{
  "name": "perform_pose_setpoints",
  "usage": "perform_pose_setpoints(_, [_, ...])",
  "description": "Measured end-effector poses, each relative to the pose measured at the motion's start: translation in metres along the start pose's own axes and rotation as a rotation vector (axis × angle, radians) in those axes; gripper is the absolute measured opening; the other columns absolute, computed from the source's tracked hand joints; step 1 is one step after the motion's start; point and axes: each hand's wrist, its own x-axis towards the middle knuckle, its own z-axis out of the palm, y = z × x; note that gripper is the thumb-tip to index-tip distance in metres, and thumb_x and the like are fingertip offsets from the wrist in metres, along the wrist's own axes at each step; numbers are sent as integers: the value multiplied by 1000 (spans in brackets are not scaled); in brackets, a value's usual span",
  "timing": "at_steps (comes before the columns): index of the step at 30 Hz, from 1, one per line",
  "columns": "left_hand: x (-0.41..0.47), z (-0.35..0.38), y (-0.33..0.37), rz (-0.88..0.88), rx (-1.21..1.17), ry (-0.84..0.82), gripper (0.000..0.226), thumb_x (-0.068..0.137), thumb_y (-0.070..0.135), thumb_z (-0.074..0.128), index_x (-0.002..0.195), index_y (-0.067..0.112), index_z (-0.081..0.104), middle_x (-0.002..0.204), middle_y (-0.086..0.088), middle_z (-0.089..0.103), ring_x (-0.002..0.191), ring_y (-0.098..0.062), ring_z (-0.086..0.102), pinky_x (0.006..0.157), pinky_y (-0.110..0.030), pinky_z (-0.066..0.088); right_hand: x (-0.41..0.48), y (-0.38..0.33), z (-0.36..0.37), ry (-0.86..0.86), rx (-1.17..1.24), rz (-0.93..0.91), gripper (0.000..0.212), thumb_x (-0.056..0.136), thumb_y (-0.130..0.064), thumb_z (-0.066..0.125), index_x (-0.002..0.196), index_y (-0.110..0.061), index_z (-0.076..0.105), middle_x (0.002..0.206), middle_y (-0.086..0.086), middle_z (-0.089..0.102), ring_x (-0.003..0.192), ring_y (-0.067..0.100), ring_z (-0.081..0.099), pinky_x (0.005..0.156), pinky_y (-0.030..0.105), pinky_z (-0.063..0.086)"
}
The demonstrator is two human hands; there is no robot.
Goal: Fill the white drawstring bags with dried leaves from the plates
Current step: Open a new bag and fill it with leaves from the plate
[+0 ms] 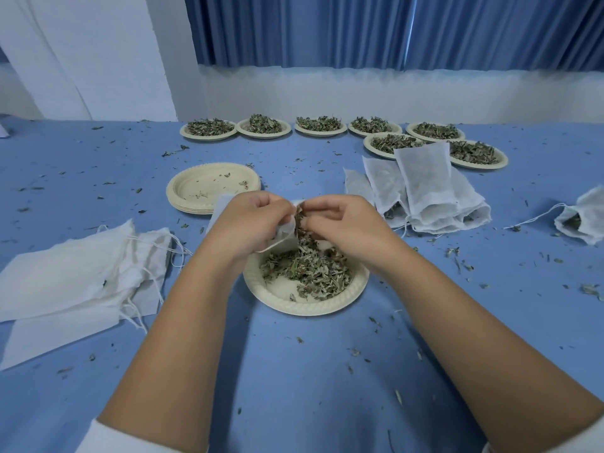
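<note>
Blue table (294, 371) strewn w/ leaf bits; front-center plate (287, 302) about half covered w/ dried leaves (310, 269). Above its far rim, white bag (284, 232) gripped at the mouth by curled L hand (248, 220). R hand (344, 222) pinching a tuft of leaves right at bag opening.

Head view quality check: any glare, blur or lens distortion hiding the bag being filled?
Head view: bluish light, no glare, soft shadows beside the near plate; head view: wide-angle stretch enlarges the forearms; head view: left hand and right hand slightly soft, bag and dried leaves are readable.
</note>
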Motion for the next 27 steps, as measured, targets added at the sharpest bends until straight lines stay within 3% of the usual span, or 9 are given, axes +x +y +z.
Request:
perform_pose_setpoints(3, [-1, -2, 1, -32, -84, 5, 17, 89, 11, 61, 72, 14, 60, 59, 5, 52, 33, -3, 28, 35, -13, 21, 0, -2, -3, 39, 148, 43, 16, 88, -4, 67, 92, -18, 72, 84, 1, 75, 71, 10, 69, 79, 25, 59])
perform_pose_setpoints(7, [-3, -2, 4, -45, -127, -52, 15, 87, 10, 62, 73, 15, 60, 47, 11, 49, 31, -1, 30, 33, -12, 22, -1, 1, -2, 95, 200, 24, 13, 81, -5, 77, 84, -17, 72, 80, 6, 72, 62, 8, 63, 55, 19, 53])
perform_pose_setpoints(9, [-2, -3, 4, -46, -136, -65, 15, 87, 10, 62, 74, 15, 60, 47, 11, 46, 33, -3, 26, 34, -13, 20, -1, 3, 1, 143, 202, 37, 19, 75, -9, 83, 83, -18, 67, 80, 1, 65, 63, 7, 59, 53, 17, 46])
perform_pose_setpoints(13, [-2, -4, 3, -52, -127, -72, 20, 85, 10, 62, 67, 17, 58, 50, 9, 40, 39, -6, 21, 37, -16, 17, 0, 7, 3, 144, 40, 110, 38, 75, -28, 84, 104, -21, 62, 102, -4, 60, 84, 5, 58, 63, 16, 46])
perform_pose_setpoints(16, [-1, -4, 2, -49, -130, -85, 24, 85, 10, 61, 63, 19, 57, 51, 7, 36, 39, -7, 20, 36, -16, 17, -1, 5, 2, 15, 126, 188, 45, 81, -27, 79, 121, -16, 60, 112, 2, 66, 71, 8, 66, 61, 14, 53])
perform_pose_setpoints(20, [-2, -5, 2, -45, -108, -142, 11, 86, 11, 61, 75, 14, 64, 56, 4, 33, 40, -7, 21, 36, -16, 19, -2, 3, 5, -33, 220, 163, 33, 87, -14, 73, 116, -3, 65, 102, 11, 72, 75, 14, 70, 71, 22, 60])
perform_pose_setpoints(23, [-6, -3, 4, -21, -90, -219, 10, 87, 8, 60, 79, 12, 63, 49, 7, 36, 37, -5, 22, 35, -14, 19, -3, 4, 7, 62, 83, 87, 11, 87, -8, 70, 97, -9, 68, 80, 4, 69, 56, 9, 62, 66, 27, 56])
perform_pose_setpoints(25, [-8, 0, 4, -9, -45, -237, 11, 88, 9, 60, 79, 14, 63, 43, 12, 40, 35, -3, 24, 35, -13, 20, -3, 5, 8, 117, 38, 67, 10, 86, -5, 69, 89, -13, 66, 76, 2, 67, 58, 12, 61, 71, 38, 56])
perform_pose_setpoints(27, [-8, 1, 5, -14, -21, -211, 7, 89, 11, 61, 83, 14, 65, 42, 14, 42, 33, -2, 25, 34, -12, 21, -4, 3, 8, 121, 43, 63, 7, 87, -11, 70, 87, -17, 67, 74, -1, 68, 59, 11, 61, 73, 40, 56])
